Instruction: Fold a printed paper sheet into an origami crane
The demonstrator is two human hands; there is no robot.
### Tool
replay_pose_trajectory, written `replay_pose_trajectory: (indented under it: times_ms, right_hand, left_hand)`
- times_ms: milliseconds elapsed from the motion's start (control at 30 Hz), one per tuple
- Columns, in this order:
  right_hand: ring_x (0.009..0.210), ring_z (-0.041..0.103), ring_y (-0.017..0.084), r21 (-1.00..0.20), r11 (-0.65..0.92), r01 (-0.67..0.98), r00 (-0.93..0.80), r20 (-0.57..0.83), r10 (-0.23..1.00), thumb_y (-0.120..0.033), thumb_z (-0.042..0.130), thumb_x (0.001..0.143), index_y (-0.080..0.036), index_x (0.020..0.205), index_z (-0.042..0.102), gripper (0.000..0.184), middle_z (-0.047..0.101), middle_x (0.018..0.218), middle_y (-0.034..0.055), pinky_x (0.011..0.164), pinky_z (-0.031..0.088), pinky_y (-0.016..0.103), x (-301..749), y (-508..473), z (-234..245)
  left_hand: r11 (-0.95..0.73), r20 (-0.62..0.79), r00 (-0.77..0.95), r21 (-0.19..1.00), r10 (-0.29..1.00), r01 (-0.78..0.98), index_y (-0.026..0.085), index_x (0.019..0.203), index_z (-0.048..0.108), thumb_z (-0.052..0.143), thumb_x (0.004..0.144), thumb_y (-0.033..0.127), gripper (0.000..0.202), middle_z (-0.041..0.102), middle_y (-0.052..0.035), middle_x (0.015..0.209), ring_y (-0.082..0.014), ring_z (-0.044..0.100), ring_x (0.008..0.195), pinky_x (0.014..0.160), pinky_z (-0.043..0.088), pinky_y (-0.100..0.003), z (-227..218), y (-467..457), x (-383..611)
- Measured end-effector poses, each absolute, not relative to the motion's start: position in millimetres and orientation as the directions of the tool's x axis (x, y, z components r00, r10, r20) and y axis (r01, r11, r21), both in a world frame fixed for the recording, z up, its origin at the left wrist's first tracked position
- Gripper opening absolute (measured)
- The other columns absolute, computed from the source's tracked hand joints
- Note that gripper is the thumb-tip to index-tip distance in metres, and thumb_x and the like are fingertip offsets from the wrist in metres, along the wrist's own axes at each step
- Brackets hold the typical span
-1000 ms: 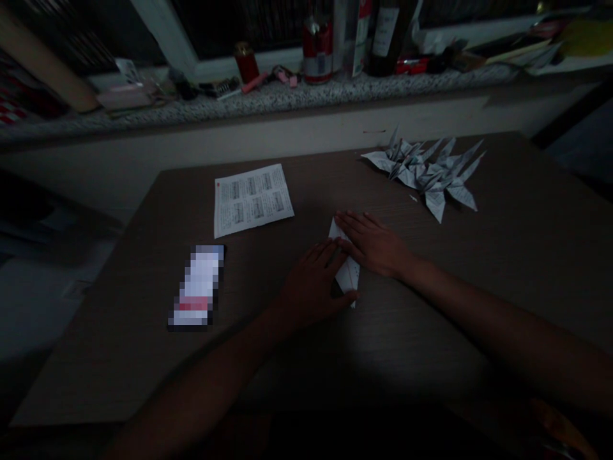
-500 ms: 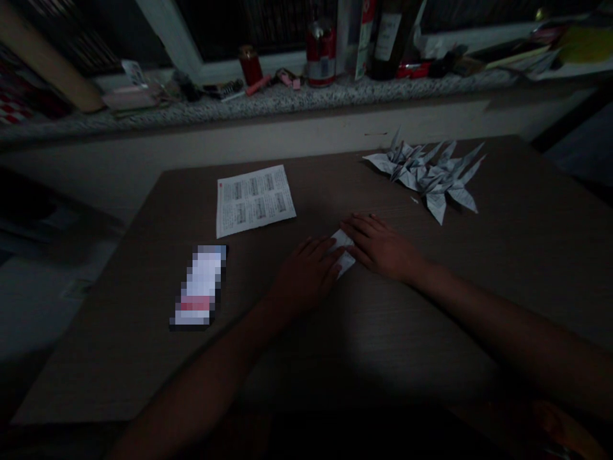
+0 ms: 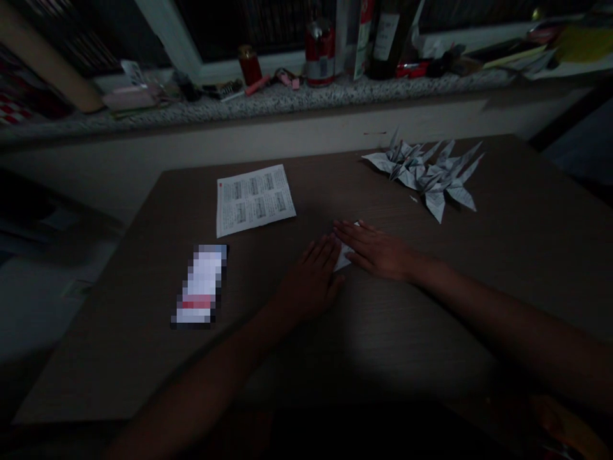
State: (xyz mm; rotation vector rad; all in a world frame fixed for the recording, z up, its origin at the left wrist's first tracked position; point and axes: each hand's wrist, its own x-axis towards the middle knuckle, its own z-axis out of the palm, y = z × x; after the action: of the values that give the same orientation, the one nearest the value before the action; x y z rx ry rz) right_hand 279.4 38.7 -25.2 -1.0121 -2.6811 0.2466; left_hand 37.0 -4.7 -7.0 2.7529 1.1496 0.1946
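Note:
A small folded piece of white paper lies flat on the dark wooden table, mostly covered by my hands. My left hand rests on its left part with fingers stretched flat. My right hand lies flat over its right part, fingers extended and pressing down. Only a sliver of the paper shows between the two hands.
A printed sheet lies at the table's back left. A blurred-out rectangular object sits near the left. Several folded paper cranes are piled at the back right. A stone ledge behind holds cans, bottles and clutter.
The paper has been folded smaller; a second ago more of it showed below my hands. Both hands have flattened over it, the right sliding slightly left.

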Motion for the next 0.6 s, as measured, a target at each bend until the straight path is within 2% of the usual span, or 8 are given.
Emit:
replay_pose_trajectory:
  times_ms: [167,267,433,600]
  right_hand:
    - [0.158,0.023,0.026,-0.248,0.747,0.617,-0.728,0.18,0.661,-0.042,0.038,0.109,-0.025,0.168,0.009,0.068,0.026,0.171,0.0114,0.128,0.022,0.057,285,43,-28]
    - [0.158,0.024,0.026,-0.226,0.715,0.661,-0.696,0.172,0.698,-0.045,0.035,0.11,-0.025,0.168,0.007,0.068,0.025,0.171,0.0122,0.128,0.02,0.058,294,51,-31]
    - [0.157,0.025,0.029,-0.201,0.619,0.759,-0.6,0.153,0.786,-0.041,0.029,0.11,-0.023,0.168,0.013,0.063,0.026,0.171,0.0118,0.126,0.022,0.061,305,63,-32]
    - [0.157,0.027,0.029,-0.221,0.533,0.817,-0.509,0.161,0.846,-0.036,0.024,0.11,-0.018,0.167,0.019,0.061,0.029,0.17,0.0126,0.126,0.025,0.059,302,65,-31]
  left_hand:
    - [-0.697,0.067,0.699,0.193,0.712,0.691,0.006,0.161,0.029,0.033,0.11,0.048,0.066,0.022,-0.0191,0.171,-0.0284,0.016,0.161,0.132,0.016,-0.047,-8,-5,37]
    - [-0.695,0.058,0.698,0.177,0.714,0.697,0.008,0.162,0.027,0.033,0.11,0.049,0.067,0.021,-0.0172,0.172,-0.0279,0.015,0.161,0.132,0.016,-0.047,-8,-5,36]
    - [-0.693,0.033,0.696,0.136,0.717,0.708,0.009,0.164,0.025,0.032,0.11,0.049,0.068,0.019,-0.0161,0.172,-0.0281,0.014,0.161,0.132,0.014,-0.047,-7,-4,36]
    - [-0.694,0.034,0.697,0.128,0.717,0.708,0.01,0.164,0.026,0.034,0.109,0.049,0.068,0.019,-0.0159,0.172,-0.0292,0.016,0.161,0.131,0.016,-0.051,-7,-3,36]
